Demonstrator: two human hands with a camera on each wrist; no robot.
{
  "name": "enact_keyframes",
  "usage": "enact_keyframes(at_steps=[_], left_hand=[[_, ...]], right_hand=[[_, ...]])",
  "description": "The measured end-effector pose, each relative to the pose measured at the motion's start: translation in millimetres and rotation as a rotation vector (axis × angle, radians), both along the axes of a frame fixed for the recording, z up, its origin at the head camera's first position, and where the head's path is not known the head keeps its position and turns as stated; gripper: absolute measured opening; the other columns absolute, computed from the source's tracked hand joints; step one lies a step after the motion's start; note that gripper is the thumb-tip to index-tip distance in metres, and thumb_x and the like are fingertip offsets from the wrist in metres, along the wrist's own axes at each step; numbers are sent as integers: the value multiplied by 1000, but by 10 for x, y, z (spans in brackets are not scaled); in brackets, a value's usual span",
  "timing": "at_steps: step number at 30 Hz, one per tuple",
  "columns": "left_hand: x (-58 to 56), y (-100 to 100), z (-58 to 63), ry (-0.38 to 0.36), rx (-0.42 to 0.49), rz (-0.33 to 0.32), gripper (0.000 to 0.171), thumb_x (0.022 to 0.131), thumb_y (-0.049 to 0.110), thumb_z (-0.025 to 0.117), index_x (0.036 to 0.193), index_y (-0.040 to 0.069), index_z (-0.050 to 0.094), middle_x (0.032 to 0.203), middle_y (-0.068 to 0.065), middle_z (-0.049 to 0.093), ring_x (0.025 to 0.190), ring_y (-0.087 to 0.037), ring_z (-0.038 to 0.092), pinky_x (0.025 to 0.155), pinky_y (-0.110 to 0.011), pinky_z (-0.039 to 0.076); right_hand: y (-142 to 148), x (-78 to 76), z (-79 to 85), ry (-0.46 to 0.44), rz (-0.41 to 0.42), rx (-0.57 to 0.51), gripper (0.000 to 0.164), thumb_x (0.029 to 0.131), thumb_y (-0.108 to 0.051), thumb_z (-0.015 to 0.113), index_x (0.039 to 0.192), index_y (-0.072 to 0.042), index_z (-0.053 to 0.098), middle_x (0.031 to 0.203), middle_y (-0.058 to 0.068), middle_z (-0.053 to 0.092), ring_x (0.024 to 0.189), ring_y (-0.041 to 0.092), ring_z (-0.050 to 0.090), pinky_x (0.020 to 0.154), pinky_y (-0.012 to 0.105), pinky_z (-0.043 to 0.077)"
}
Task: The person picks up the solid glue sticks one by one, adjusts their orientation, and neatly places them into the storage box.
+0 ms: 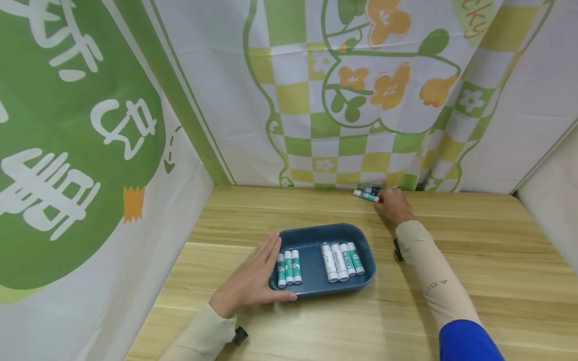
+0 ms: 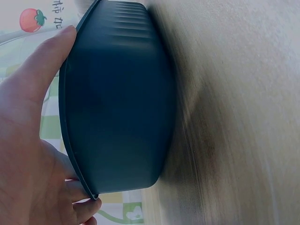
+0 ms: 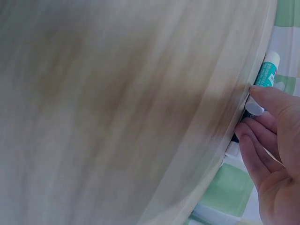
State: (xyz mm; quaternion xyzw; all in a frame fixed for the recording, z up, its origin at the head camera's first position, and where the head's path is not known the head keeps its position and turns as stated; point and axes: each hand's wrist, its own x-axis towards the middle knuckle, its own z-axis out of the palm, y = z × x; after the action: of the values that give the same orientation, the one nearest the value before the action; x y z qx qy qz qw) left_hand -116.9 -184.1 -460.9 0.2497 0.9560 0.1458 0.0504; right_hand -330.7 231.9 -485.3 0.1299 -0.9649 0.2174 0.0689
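A dark blue plastic tray (image 1: 311, 289) sits on the wooden table, with white-and-green glue sticks lying in it. Three glue sticks (image 1: 289, 267) lie side by side at its left end; several more (image 1: 343, 261) are lined up at the right. My left hand (image 1: 253, 273) grips the tray's left end, thumb along the near rim; the left wrist view shows fingers (image 2: 82, 211) curled at the rim. By the table's far edge, my right hand (image 1: 395, 205) pinches a green-and-white glue stick (image 3: 267, 70) near one end. A dark-labelled stick (image 1: 372, 190) lies beside it, partly hidden by the hand.
The wooden tabletop (image 1: 487, 281) extends around the tray. A printed cloth (image 1: 298, 100) with green checks and orange flowers hangs along the far edge. Another cloth wall (image 1: 189, 200) stands at the left.
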Motion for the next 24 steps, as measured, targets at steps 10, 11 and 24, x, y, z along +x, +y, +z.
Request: enact_keyframes(at_steps=[10, 11, 24], left_hand=[[4, 6, -5, 6, 4, -4, 137, 80, 88, 63, 169, 1, 6, 179, -16, 1, 167, -30, 7, 133, -51, 20], [4, 4, -3, 4, 3, -3, 137, 80, 88, 63, 169, 1, 6, 179, -16, 0, 167, -29, 6, 134, -51, 20], [-1, 5, 11, -13, 0, 6, 137, 80, 88, 64, 169, 2, 7, 180, -14, -2, 168, -29, 6, 134, -51, 20]], right_hand=[[-26, -13, -19, -22, -13, -51, 16, 96, -10, 71, 95, 5, 75, 95, 25, 77, 88, 39, 72, 80, 53, 60], [-27, -13, -20, -21, -15, -66, 17, 96, -10, 71, 98, 6, 76, 97, 26, 77, 91, 40, 73, 82, 54, 60], [-35, 75, -9, 49, -34, -192, 23, 93, -14, 79, 101, 7, 78, 100, 25, 80, 92, 39, 78, 84, 52, 64]])
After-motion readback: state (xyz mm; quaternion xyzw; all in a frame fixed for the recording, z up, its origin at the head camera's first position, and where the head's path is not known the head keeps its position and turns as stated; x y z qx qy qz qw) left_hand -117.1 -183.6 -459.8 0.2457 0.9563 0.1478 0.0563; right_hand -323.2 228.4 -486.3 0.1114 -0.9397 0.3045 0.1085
